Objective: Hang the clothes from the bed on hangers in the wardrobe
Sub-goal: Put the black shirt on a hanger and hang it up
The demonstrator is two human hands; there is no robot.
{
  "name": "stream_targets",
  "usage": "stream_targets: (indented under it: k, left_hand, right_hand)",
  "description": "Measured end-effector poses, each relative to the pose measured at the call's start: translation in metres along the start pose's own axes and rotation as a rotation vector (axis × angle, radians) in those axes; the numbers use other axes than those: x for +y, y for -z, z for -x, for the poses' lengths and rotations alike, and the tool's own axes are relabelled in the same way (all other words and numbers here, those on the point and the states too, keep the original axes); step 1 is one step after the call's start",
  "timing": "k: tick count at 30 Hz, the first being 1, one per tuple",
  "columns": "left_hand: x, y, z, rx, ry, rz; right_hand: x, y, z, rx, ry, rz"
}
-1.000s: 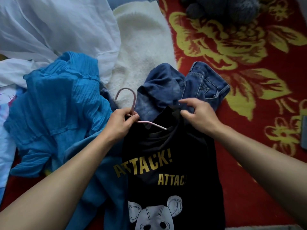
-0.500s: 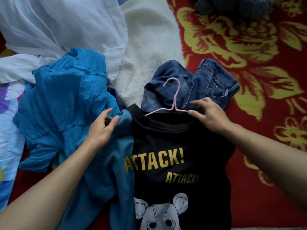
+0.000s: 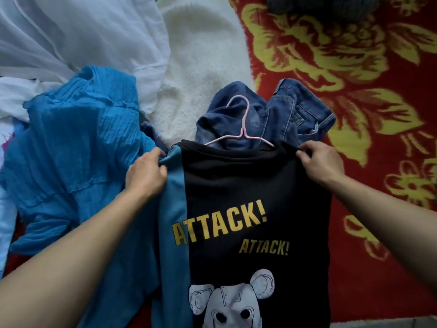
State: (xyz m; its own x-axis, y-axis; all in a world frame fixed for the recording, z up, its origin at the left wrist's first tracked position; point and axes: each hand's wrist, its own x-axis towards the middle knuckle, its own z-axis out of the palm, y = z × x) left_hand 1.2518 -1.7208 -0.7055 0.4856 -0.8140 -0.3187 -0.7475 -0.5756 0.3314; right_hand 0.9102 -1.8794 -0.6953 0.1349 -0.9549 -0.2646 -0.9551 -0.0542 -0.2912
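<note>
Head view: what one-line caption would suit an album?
Left hand and right hand pinch the shoulders of a black T-shirt on a pink hanger, lying over jeans.

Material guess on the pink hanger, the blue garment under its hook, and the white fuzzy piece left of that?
Pink hanger: thin rod, probably coated wire or slim plastic; smooth, even pink.
Jeans: denim, faded blue, matte; visible seams and pocket stitching.
White fuzzy piece: fleece or sherpa-type pile, matte; nubbly tufted surface.

Black "ATTACK!" T-shirt (image 3: 248,185) flat on bed, pink hanger (image 3: 242,131) in neckline, hook on jeans (image 3: 283,110)
</note>
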Motion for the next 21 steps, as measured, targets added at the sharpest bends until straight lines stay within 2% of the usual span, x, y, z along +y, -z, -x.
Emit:
stream_targets:
  k: [3,5,7,9,11,15,21]
  left_hand:
    - [0.028,-0.005,-0.014,-0.068,-0.07,0.009]
    - [0.039,-0.012,-0.021,-0.048,-0.078,0.054]
    - [0.043,-0.015,-0.023,0.009,-0.094,0.125]
    - [0.039,-0.016,-0.022,0.035,-0.121,0.192]
    - [0.033,-0.008,-0.018,0.06,-0.146,0.243]
    - [0.034,0.042,-0.011,0.11,-0.149,0.374]
    - [0.05,0.156,0.03,-0.073,-0.244,0.423]
  right_hand:
    - [-0.035,-0.002,-0.013,0.065,0.121,-0.06]
    - [-0.065,-0.011,-0.02,-0.041,0.18,-0.141]
    - [-0.085,-0.025,-0.025,-0.171,0.131,-0.155]
    - [-0.098,-0.031,-0.031,-0.191,0.111,-0.155]
    - [-0.109,-0.023,-0.035,-0.147,0.175,-0.218]
    - [-0.141,0.027,-0.022,-0.143,0.35,-0.405]
    - [-0.188,0.136,0.039,-0.15,0.56,-0.448]
